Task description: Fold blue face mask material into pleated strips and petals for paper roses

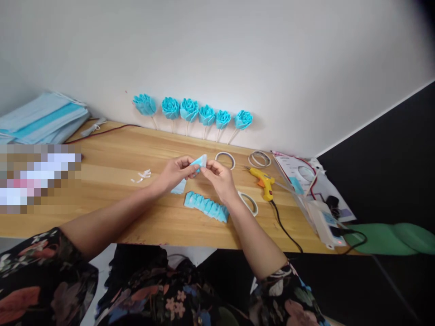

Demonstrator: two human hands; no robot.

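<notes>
Above the middle of the wooden tabletop (102, 158), left hand (175, 172) and right hand (219, 177) pinch one small folded light-blue fabric piece (200, 161), seemingly soft, light, best held at its folded edges.

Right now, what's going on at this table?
A person pinches a small blue folded piece between the left hand and right hand, above the wooden table. A strip of folded blue pieces lies beside the right wrist. Six blue roses on sticks lean against the wall; a yellow glue gun lies to the right.
</notes>
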